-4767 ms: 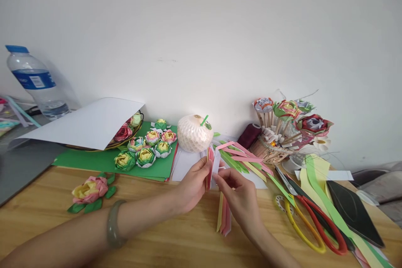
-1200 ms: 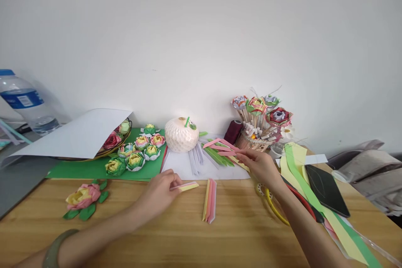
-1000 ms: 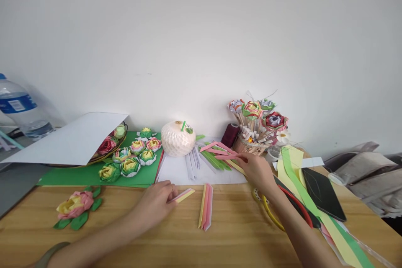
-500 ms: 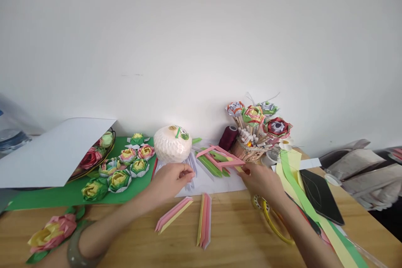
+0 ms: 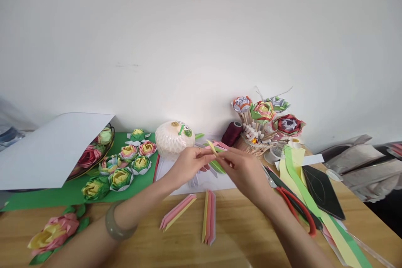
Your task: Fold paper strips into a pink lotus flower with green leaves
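A yellow folded paper strip is pinched between the fingertips of my left hand and my right hand. Both hands are closed and meet above the white sheet, their fingers hiding part of the strip. Behind them lies a pile of green folded strips, with pink ones partly covered. Two small bundles of folded strips rest on the wood nearer me: a slanted pink and yellow bundle, and an upright-lying bundle in yellow, pink and lilac.
Several paper flowers sit on green card at left. A foam-netted fruit and a dark red thread spool stand behind my hands. Right of them are a basket of paper flowers, red-handled scissors and a black tablet.
My right hand has moved left from the strip pile, bringing the yellow strip to my left hand, which has moved slightly right and up. The scissors now show; the yellow ring is hidden.
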Motion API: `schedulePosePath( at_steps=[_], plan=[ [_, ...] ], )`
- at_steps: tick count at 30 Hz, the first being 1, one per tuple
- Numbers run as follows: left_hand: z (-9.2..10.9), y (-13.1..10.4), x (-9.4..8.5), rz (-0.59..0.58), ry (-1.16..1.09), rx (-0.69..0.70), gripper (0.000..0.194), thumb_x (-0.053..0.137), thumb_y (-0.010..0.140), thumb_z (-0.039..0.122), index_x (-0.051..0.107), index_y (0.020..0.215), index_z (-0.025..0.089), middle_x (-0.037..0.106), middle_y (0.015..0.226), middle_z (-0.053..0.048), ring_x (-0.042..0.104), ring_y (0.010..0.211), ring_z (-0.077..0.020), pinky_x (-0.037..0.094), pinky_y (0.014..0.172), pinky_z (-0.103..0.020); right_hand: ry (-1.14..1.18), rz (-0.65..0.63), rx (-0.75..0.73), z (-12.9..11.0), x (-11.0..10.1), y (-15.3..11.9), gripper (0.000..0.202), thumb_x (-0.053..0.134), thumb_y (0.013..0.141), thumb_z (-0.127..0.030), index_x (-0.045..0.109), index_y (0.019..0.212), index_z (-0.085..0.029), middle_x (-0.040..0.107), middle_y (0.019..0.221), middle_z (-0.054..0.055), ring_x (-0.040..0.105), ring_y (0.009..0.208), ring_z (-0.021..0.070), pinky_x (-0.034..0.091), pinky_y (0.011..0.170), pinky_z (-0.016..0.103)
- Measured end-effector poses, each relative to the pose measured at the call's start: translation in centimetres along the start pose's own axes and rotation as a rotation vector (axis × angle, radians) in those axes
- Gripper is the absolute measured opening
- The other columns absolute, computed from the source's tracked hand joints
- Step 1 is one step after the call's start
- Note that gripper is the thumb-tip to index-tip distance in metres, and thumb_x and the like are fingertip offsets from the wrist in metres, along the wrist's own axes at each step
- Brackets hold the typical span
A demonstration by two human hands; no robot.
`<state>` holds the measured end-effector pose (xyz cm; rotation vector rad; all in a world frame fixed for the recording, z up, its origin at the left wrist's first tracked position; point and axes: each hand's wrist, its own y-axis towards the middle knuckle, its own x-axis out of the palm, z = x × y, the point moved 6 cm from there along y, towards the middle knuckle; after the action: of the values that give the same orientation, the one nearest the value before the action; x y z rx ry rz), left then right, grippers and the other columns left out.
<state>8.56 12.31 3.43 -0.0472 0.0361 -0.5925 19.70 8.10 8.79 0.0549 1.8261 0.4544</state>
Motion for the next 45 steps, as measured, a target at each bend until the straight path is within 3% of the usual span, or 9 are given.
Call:
schedulePosePath(
  at_steps=[3,7,15,22,28,32,35,37,45],
  plan=[
    [-0.1,0.0,-0.7,0.066,-0.158,-0.03,0.027,0.06,0.072,0.038,0.069,0.083,0.015,0.062,0.073,-0.002,0.052,0.064,-0.0102,0.044,0.063,-0.023,0.108,0.037,-0.027,-1.1,0.8,0.8,0.026,0.048,0.085,-0.024,0.068,0.069,-0.018,0.062,0.066,0.003,0.052,0.055,0.0121,0.031,0.047,0.022],
    [-0.3,-0.3,-1.5,0.083,-0.267,-0.102,0.024,0.063,0.072,0.036,0.069,0.081,0.015,0.064,0.073,-0.002,0.055,0.069,-0.0102,0.044,0.067,-0.022,0.255,-0.079,-0.105,-1.1,1.0,1.4,0.021,0.049,0.085,-0.025,0.068,0.078,-0.019,0.063,0.069,0.003,0.053,0.062,0.0136,0.035,0.052,0.021],
    [-0.2,-0.4,-0.9,0.006,-0.326,-0.097,0.026,0.062,0.073,0.034,0.067,0.09,0.015,0.066,0.09,-0.007,0.058,0.083,-0.0152,0.044,0.069,-0.024,0.341,-0.116,-0.024,0.1,1.1,1.2,0.016,0.053,0.083,-0.025,0.069,0.078,-0.022,0.065,0.067,-0.001,0.053,0.056,0.0119,0.036,0.05,0.021],
    [-0.3,-0.5,-0.9,0.103,-0.34,-0.053,0.033,0.065,0.07,0.034,0.066,0.098,0.017,0.067,0.097,-0.006,0.056,0.094,-0.0187,0.042,0.08,-0.029,0.296,-0.024,-0.099,-1.0,1.8,1.2,0.014,0.054,0.083,-0.021,0.067,0.086,-0.02,0.065,0.087,0.006,0.058,0.075,0.0169,0.042,0.059,0.023],
    [-0.4,-0.5,-1.2,0.139,-0.331,-0.02,0.03,0.066,0.069,0.035,0.067,0.091,0.015,0.066,0.099,-0.007,0.056,0.094,-0.02,0.042,0.081,-0.03,0.392,-0.083,-0.093,0.0,0.7,1.3,0.015,0.053,0.083,-0.023,0.068,0.084,-0.022,0.067,0.076,0.002,0.057,0.063,0.0136,0.039,0.053,0.022],
    [-0.6,-0.5,-1.5,0.145,-0.3,-0.053,0.029,0.064,0.07,0.036,0.067,0.09,0.014,0.067,0.092,-0.007,0.057,0.087,-0.0178,0.044,0.077,-0.029,0.172,-0.132,0.145,3.9,-0.9,1.3,0.014,0.055,0.079,-0.027,0.067,0.074,-0.022,0.067,0.073,0.0,0.057,0.062,0.0137,0.038,0.055,0.023],
    [-0.8,-0.3,-1.4,0.122,-0.309,-0.087,0.029,0.065,0.07,0.037,0.067,0.087,0.014,0.068,0.089,-0.007,0.057,0.081,-0.0154,0.044,0.075,-0.027,-0.15,-0.39,0.263,6.2,0.0,0.7,0.015,0.054,0.074,-0.022,0.068,0.068,-0.024,0.068,0.075,0.0,0.06,0.068,0.0177,0.034,0.054,0.024],
    [-1.0,-0.2,-1.4,0.11,-0.303,-0.093,0.028,0.065,0.07,0.038,0.068,0.085,0.014,0.068,0.087,-0.007,0.057,0.08,-0.0147,0.044,0.074,-0.027,-0.211,-0.474,0.265,6.6,1.0,0.5,0.013,0.057,0.07,-0.023,0.068,0.065,-0.024,0.069,0.072,0.002,0.061,0.069,0.0209,0.032,0.052,0.025],
    [-1.4,-0.1,-1.8,0.125,-0.322,-0.08,0.03,0.066,0.069,0.04,0.068,0.084,0.015,0.067,0.081,-0.005,0.059,0.077,-0.0146,0.045,0.073,-0.027,-0.187,-0.414,0.23,5.6,4.7,1.4,0.018,0.053,0.077,-0.03,0.07,0.073,-0.026,0.071,0.084,0.002,0.063,0.077,0.0216,0.03,0.053,0.024]
  ],
)
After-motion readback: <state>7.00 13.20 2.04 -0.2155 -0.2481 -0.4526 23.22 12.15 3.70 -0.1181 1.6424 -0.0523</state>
